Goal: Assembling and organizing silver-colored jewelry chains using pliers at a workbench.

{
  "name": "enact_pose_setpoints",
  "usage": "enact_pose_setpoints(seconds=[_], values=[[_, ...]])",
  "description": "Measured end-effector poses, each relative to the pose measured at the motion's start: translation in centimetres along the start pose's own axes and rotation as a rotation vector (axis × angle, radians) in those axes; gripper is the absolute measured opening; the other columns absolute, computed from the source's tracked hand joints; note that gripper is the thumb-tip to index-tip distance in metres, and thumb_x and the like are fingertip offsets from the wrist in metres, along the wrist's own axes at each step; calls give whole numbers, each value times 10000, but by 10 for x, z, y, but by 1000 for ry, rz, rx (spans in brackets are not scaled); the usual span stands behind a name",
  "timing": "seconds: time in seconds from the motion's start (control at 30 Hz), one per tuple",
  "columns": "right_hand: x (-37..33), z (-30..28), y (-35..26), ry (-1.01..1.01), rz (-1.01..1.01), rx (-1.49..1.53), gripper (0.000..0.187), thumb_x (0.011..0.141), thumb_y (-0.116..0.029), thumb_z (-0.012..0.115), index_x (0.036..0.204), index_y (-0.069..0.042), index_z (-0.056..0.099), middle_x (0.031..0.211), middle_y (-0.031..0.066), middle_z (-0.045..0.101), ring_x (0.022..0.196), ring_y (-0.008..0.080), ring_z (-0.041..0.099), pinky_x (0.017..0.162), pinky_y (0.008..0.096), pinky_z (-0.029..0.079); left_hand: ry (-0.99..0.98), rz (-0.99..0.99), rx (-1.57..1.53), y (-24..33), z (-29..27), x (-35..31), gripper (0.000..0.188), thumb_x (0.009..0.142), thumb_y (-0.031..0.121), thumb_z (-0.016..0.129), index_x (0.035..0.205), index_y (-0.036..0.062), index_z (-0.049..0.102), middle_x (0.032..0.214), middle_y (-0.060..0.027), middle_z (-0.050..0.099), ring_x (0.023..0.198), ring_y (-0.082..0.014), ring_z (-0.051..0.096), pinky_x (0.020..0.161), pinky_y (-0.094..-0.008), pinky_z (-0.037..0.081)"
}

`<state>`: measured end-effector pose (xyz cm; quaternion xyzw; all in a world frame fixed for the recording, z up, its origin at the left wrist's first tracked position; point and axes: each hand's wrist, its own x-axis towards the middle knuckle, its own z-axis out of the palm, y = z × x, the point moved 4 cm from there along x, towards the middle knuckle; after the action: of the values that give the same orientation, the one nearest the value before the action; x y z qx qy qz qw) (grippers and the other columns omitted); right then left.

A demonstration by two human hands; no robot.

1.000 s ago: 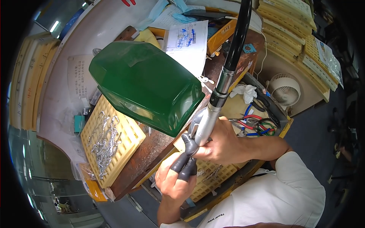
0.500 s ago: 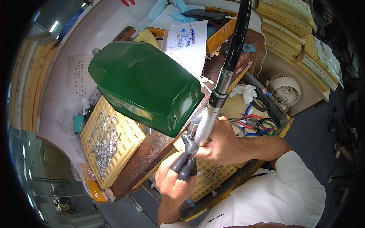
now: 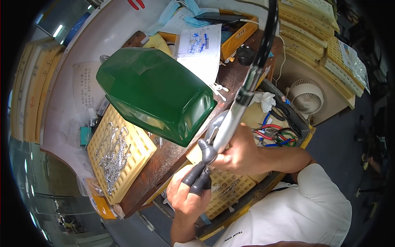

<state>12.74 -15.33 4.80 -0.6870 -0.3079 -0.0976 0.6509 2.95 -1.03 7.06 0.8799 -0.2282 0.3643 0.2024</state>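
Note:
A silver rotary handpiece (image 3: 229,125) on a black flexible shaft slants down from the upper right. My right hand (image 3: 243,154) is closed around its lower part, and at least one of its fingers wears a dark cover. Just to the left and below, my left hand (image 3: 181,195) is closed, with black finger cots (image 3: 199,180) over some fingers. Its fingertips meet the right hand's fingers at the handpiece's lower end. Whatever they pinch there is hidden or too small to make out. A yellow gridded tray (image 3: 240,189) holding small chains lies in the drawer beneath both hands.
A large green lamp shade (image 3: 154,92) hangs over the wooden bench (image 3: 154,175), close to the handpiece. Silver chains (image 3: 113,158) fill a cream tray (image 3: 142,150) at left. Pliers (image 3: 276,136) lie in the drawer at right, near a white fan (image 3: 306,96).
The handpiece leans further right, its upper end and shaft having swung that way. My left fingers have shifted slightly at its tip. The lamp shade appears a little further left in view.

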Motion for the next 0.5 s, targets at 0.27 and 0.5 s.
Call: enact_pose_setpoints(seconds=[0.27,0.5], values=[[-23,-88,13,165,14,72,290,843,-73,773,952,-61,505,755,-41,493,636,27,441,537,238,356,65,-93,-50,-4,0,-3,223,723,-125,770,896,-7,695,918,-140,718,844,-312,678,768,-383,548],[-69,-226,25,96,365,-782,234,739,-31,703,921,2,560,676,122,563,621,237,569,599,347,459,50,-211,-83,-11,-15,-27,222,873,43,690,1042,-97,655,1032,-219,669,865,-318,660,786,-402,564]])
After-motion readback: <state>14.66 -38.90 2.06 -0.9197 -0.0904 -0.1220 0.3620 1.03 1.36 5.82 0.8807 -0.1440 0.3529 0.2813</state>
